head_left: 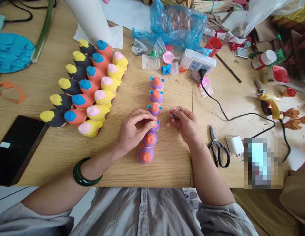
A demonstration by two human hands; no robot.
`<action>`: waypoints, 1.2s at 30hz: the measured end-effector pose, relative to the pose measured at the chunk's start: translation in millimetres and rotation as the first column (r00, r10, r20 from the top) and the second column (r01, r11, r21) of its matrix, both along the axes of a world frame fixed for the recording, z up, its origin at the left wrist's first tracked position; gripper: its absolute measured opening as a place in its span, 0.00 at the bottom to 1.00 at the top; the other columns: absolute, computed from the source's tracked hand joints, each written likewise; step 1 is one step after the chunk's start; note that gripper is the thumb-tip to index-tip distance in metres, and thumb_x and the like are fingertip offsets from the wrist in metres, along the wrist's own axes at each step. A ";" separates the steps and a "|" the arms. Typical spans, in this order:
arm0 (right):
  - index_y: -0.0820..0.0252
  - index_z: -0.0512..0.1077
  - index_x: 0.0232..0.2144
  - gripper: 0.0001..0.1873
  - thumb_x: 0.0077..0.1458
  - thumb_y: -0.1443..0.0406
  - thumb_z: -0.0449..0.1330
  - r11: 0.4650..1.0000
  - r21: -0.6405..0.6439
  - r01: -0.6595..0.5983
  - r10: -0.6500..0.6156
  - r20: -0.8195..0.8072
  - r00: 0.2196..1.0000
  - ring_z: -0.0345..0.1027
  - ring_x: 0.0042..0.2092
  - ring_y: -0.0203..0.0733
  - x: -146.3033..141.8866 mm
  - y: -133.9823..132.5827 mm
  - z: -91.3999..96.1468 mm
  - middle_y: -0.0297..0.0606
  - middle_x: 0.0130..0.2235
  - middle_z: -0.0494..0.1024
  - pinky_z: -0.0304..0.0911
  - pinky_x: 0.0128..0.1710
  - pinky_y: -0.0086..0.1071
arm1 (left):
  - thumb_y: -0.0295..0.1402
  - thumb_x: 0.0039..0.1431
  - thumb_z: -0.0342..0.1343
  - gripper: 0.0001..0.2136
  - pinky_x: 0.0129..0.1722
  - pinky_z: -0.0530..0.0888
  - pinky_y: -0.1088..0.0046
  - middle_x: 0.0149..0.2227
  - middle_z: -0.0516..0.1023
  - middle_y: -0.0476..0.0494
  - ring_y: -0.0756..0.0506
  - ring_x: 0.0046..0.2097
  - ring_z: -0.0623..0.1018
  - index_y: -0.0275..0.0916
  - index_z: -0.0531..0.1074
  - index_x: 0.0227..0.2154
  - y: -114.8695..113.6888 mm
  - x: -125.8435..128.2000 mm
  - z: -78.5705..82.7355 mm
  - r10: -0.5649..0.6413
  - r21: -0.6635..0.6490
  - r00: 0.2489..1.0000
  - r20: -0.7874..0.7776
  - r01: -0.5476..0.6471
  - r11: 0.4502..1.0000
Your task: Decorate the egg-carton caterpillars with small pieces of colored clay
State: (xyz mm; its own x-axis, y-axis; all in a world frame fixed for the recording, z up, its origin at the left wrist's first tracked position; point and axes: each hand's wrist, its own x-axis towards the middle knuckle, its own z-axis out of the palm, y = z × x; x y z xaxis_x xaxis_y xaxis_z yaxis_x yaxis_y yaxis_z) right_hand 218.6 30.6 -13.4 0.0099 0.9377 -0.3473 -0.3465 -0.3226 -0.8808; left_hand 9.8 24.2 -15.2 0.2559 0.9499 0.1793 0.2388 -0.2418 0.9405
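A row of purple egg-carton cups with orange tops runs down the middle of the table. The far cups carry small blue clay ears; the nearest two show none. Over the fourth cup from the back, my left hand is closed, its thumb and fingers pinched at the top. Whatever lies between those fingertips is hidden. Just right of the row, my right hand pinches a small piece of blue clay, apart from the cups.
A painted egg carton in black, coral and yellow stands at left, above a black phone. To the right lie scissors, a power strip with a trailing cord and a yellow glue gun. Clay bags and a blue plastic bag lie behind.
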 end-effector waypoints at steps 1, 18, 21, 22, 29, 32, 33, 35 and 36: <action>0.59 0.79 0.28 0.10 0.49 0.59 0.71 1.000 0.003 -0.002 0.002 0.001 1.000 0.63 0.28 0.32 0.0 0.0 -0.2 0.30 0.29 0.72 0.74 0.29 0.30 | 0.36 0.69 0.63 0.06 0.51 0.78 0.63 0.41 0.83 0.44 0.42 0.47 0.82 0.44 0.83 0.37 -0.5 0.5 0.2 0.008 0.018 1.000 -0.012 -0.008 1.000; 0.58 0.78 0.28 0.12 0.50 0.57 0.73 1.000 0.004 -0.024 0.024 0.023 0.999 0.63 0.28 0.31 0.4 0.3 0.4 0.30 0.29 0.72 0.74 0.30 0.29 | 0.37 0.68 0.64 0.09 0.61 0.79 0.50 0.52 0.84 0.40 0.37 0.58 0.81 0.48 0.84 0.49 14.4 -27.9 -8.3 -0.270 -0.002 0.962 0.044 0.270 0.963; 0.58 0.79 0.28 0.12 0.51 0.57 0.73 1.000 0.008 -0.019 0.019 0.013 1.000 0.63 0.28 0.31 0.2 -0.1 1.6 0.30 0.29 0.72 0.74 0.29 0.29 | 0.36 0.66 0.67 0.10 0.62 0.79 0.57 0.53 0.84 0.41 0.40 0.58 0.81 0.49 0.84 0.49 17.8 -31.2 -11.2 -0.303 0.001 0.953 0.028 0.303 0.953; 0.58 0.79 0.28 0.11 0.50 0.58 0.73 1.000 0.008 -0.019 0.019 0.014 1.000 0.64 0.28 0.31 0.3 -0.4 2.0 0.30 0.29 0.72 0.74 0.29 0.29 | 0.36 0.66 0.67 0.10 0.61 0.79 0.60 0.53 0.83 0.42 0.41 0.58 0.81 0.49 0.84 0.49 18.6 -31.5 -12.1 -0.308 0.000 0.951 0.027 0.308 0.951; 0.58 0.79 0.34 0.12 0.52 0.58 0.72 0.998 -0.004 -0.066 0.066 0.132 0.989 0.63 0.28 0.32 2.2 -2.2 3.3 0.29 0.27 0.72 0.75 0.29 0.30 | 0.40 0.66 0.68 0.08 0.60 0.79 0.60 0.52 0.84 0.42 0.42 0.55 0.83 0.50 0.85 0.46 21.9 -29.9 -15.3 -0.296 -0.001 0.954 0.043 0.296 0.955; 0.59 0.79 0.33 0.12 0.52 0.57 0.72 0.997 -0.004 -0.075 0.074 0.151 0.986 0.64 0.27 0.32 1.9 -2.1 2.4 0.30 0.26 0.72 0.75 0.28 0.30 | 0.41 0.64 0.69 0.07 0.60 0.80 0.60 0.50 0.85 0.43 0.42 0.53 0.84 0.50 0.86 0.43 23.2 -28.5 -16.1 -0.281 -0.014 0.958 0.049 0.282 0.959; 0.59 0.79 0.33 0.12 0.52 0.57 0.72 0.997 -0.001 -0.078 0.077 0.155 0.985 0.65 0.27 0.32 1.7 -2.0 2.1 0.30 0.26 0.72 0.75 0.28 0.30 | 0.41 0.64 0.69 0.06 0.59 0.80 0.60 0.49 0.85 0.44 0.42 0.52 0.84 0.50 0.86 0.42 23.5 -27.9 -16.2 -0.277 -0.018 0.959 0.053 0.278 0.960; 0.58 0.79 0.33 0.12 0.52 0.57 0.72 0.996 0.007 -0.085 0.082 0.163 0.983 0.65 0.26 0.32 1.5 -1.7 1.5 0.30 0.27 0.73 0.74 0.28 0.30 | 0.41 0.64 0.69 0.05 0.58 0.81 0.61 0.48 0.85 0.45 0.43 0.51 0.84 0.51 0.87 0.40 23.7 -26.5 -16.1 -0.266 -0.034 0.962 0.063 0.268 0.963; 0.58 0.79 0.33 0.12 0.53 0.56 0.72 0.996 0.011 -0.088 0.085 0.167 0.982 0.65 0.26 0.32 1.5 -1.6 1.3 0.30 0.27 0.73 0.74 0.28 0.30 | 0.41 0.64 0.69 0.05 0.58 0.81 0.61 0.47 0.85 0.45 0.43 0.51 0.84 0.51 0.87 0.40 23.6 -25.7 -15.7 -0.260 -0.046 0.963 0.066 0.263 0.964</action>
